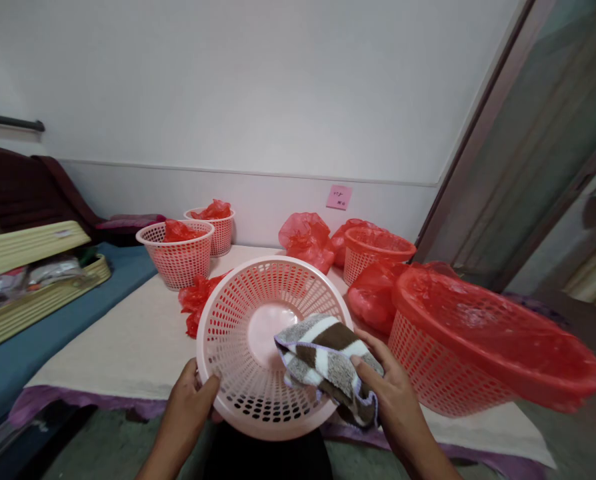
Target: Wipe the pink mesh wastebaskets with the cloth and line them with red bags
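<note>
A pale pink plastic basket (271,427) with a perforated wall is tilted toward me, its round mouth facing up at the camera. My left hand (193,399) grips its rim at the lower left, thumb over the edge. In my right hand (391,377) is a bunched cloth (328,357) with grey, brown and white stripes and a purple stitched edge. The cloth lies over the basket's right inner side and rim. A crumpled red plastic bag (198,303) rests on the table just behind the basket's left side.
Two pink baskets (183,257) holding red bags stand at the back left. Red-lined baskets (443,353) and loose red bags (305,240) occupy the right side of the white-covered table (113,360). An open yellow case (43,287) lies far left. A pink note (339,197) is on the wall.
</note>
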